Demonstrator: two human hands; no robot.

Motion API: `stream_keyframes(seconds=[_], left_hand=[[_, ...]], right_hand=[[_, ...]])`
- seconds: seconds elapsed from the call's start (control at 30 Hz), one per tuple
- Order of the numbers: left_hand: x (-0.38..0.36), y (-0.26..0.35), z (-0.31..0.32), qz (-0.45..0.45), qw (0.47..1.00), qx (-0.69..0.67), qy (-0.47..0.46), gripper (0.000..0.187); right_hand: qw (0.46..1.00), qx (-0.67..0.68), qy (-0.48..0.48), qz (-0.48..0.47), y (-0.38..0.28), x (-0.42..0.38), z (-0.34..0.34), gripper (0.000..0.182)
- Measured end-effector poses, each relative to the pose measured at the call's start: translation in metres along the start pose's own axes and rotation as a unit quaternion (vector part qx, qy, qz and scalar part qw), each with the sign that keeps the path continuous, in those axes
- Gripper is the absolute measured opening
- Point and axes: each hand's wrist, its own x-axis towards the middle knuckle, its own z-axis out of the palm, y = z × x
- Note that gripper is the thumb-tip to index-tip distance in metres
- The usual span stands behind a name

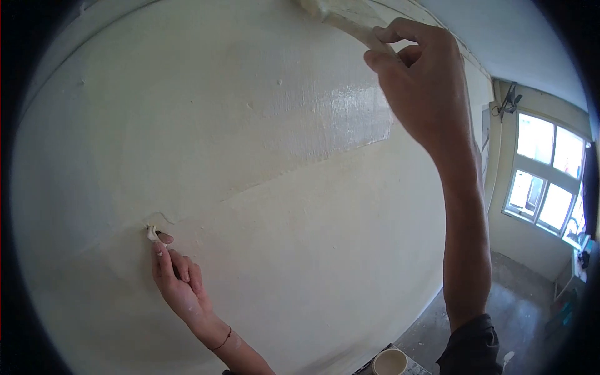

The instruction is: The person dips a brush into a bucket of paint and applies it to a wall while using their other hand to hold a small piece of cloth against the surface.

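Note:
Up near the top of the wall [281, 250], my right hand [425, 75] pinches the handle of a paintbrush [351, 27] between thumb and fingers. The brush head touches or nearly touches the pale wall at the upper edge of view. Below it, a wet, shiny patch of paint [356, 115] catches the light. At lower left, my left hand [181, 284] is closed in a pinch on a small white piece [152, 234] at the wall surface. What that piece is I cannot make out. A thin curved line [165, 217] runs on the wall just above it.
A round tub of pale paint [390, 362] stands at the bottom edge, below my right arm. White-framed windows [542, 169] and a dark wall-mounted fixture [509, 99] are at right. The grey floor [512, 312] shows spots, and the ceiling [525, 37] borders the wall above.

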Motion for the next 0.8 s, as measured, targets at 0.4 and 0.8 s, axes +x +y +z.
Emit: stream_keyframes(seconds=[0.4, 0.8], left_hand=[[-0.002, 0.002, 0.002, 0.006, 1.0, -0.001, -0.002, 0.025], [-0.002, -0.001, 0.003, 0.009, 1.0, 0.006, -0.006, 0.027]], right_hand=[[0.998, -0.001, -0.015, 0.059, 0.074, 0.025, -0.034, 0.032], [0.991, 0.02, -0.031, 0.125, 0.105, 0.024, -0.048, 0.028]])
